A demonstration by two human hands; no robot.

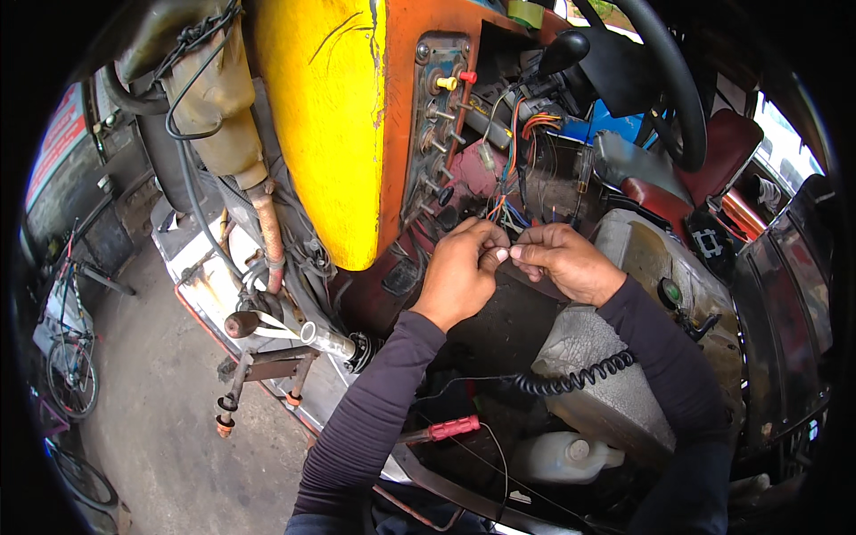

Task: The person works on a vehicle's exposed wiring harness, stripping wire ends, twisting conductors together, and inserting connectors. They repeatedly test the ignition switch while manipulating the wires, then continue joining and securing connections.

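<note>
My left hand (465, 270) and my right hand (565, 260) meet fingertip to fingertip below a hanging bundle of coloured wires (512, 189). Both are closed in a pinch on a thin wire from that bundle; its end is mostly covered by the fingers. Red, blue, white and black strands run down behind the knuckles from the opened dashboard. Left of the bundle is a switch panel (439, 134) with metal toggles, one capped yellow and one capped red, set in an orange and yellow body panel (321, 116).
A black coiled cable (575, 378) stretches beneath my right forearm. Below lie a red-handled screwdriver (453, 428) and a whitish plastic jug (571, 456). The steering wheel (687, 89) arches at upper right. At left, a metal step frame (267, 361) and a bicycle (71, 357) stand over concrete.
</note>
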